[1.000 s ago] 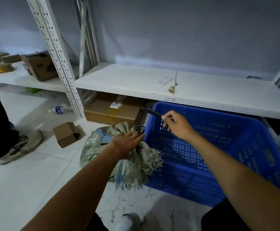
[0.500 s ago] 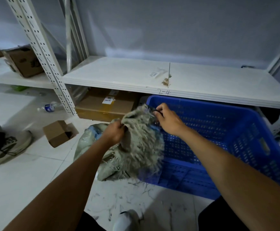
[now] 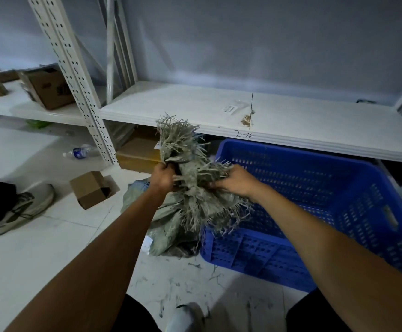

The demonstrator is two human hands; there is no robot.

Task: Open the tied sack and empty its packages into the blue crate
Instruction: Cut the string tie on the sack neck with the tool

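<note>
Hands, two, left point(image 3: 162, 177) and right point(image 3: 237, 182), each grip clamped on one sack point(image 3: 190, 188) beside one blue crate point(image 3: 327, 212).

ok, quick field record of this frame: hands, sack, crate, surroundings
left hand: gripping sack's frayed top
right hand: gripping frayed top, opposite side
sack: grey-green woven, on floor beside crate, neck lifted
blue crate: no packages visible inside
shelf: white, behind crate
small cardboard box: open, on floor at left
</note>
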